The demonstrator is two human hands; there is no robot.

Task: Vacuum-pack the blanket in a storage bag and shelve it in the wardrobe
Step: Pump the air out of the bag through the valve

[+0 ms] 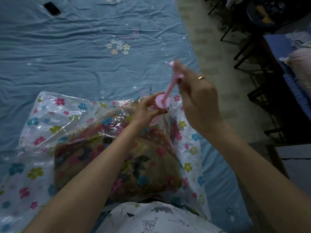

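A clear storage bag [50, 128] printed with small flowers lies on the bed, with a folded floral blanket [148, 165] inside it. A pink hand pump [162, 102] stands upright on the bag near its far right corner. My left hand [146, 110] grips the pump's cylinder just under its round top. My right hand [195, 95] holds the handle at the top of the pink plunger rod [170, 86], which is pulled far out of the cylinder. The handle is blurred.
The bed carries a wrinkled blue sheet [67, 52] with a black phone [52, 8] near its far left. To the right is a pale floor [202, 39], dark chair legs [239, 39] and a dark table [276, 68] bearing bedding.
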